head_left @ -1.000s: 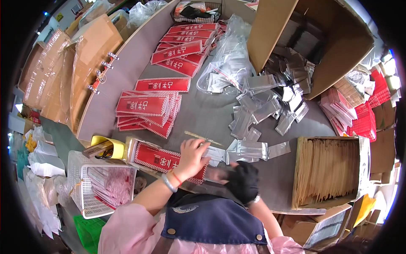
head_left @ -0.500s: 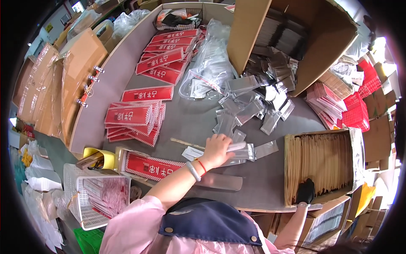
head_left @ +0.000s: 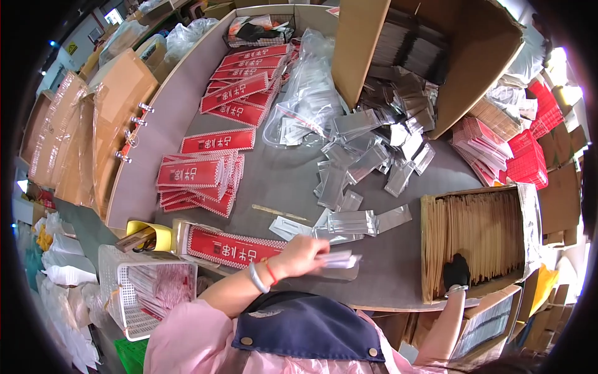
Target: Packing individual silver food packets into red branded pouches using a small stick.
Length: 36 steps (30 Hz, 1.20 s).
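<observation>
My left hand [head_left: 304, 256] is closed on a small clear packet [head_left: 340, 259] with something white in it, slightly blurred by motion. Under it lies a red printed sleeve [head_left: 227, 248] inside a long clear bag, near the table's front edge. Just beyond the hand, more clear packets [head_left: 351, 222] with white contents lie on the table. My right hand [head_left: 456, 272], in a black glove, reaches into a carton [head_left: 431, 249] packed with thin brown strips [head_left: 483, 234] standing on edge. It touches the strips at the near side; its fingers cannot be made out.
Stacks of red sleeves [head_left: 190, 171] lie on the left. A large clear bag of packets [head_left: 311, 87] sits at the back, beside a tipped cardboard box [head_left: 473, 75] spilling packets. A white basket [head_left: 124, 305] and a yellow holder [head_left: 163, 235] are near left. A thin stick [head_left: 280, 212] lies mid-table.
My left hand has come nearer from the loose packets, carrying one packet over the bagged red sleeve. My gloved right hand has shifted slightly right and up within the carton.
</observation>
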Tool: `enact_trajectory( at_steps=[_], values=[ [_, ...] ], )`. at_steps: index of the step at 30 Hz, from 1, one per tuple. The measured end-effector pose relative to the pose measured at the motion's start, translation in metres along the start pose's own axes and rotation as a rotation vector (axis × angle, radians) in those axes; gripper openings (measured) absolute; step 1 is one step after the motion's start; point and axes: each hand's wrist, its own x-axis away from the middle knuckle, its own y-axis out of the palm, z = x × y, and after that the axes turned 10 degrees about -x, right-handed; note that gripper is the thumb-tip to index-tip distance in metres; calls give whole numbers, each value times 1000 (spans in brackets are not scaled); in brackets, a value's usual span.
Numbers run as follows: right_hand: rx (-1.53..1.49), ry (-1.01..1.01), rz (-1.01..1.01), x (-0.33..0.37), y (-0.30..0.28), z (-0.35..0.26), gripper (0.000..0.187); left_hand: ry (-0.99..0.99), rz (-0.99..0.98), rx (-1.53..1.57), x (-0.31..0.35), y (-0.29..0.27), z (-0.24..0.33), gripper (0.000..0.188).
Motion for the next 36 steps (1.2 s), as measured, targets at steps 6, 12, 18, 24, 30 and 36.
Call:
enact_trajectory(
  at_steps=[6,12,18,24,30,36],
  values=[
    [-100,-31,216,-6,17,69,25,45,288,-268,43,13,-1,36],
    [-1180,511,373,14,27,137,25,-11,447,-197,64,3,-22,55],
    [-213,49,206,14,29,-2,41,-54,503,-273,79,0,-24,53],
    [-99,116,114,11,7,10,38,-44,500,-266,82,1,-26,51],
    [-445,-336,240,52,7,-56,28,-3,318,-311,89,-1,-33,71],
    [-167,-665,-355,90,36,-187,29,44,328,-292,90,3,-43,69]
  ],
)
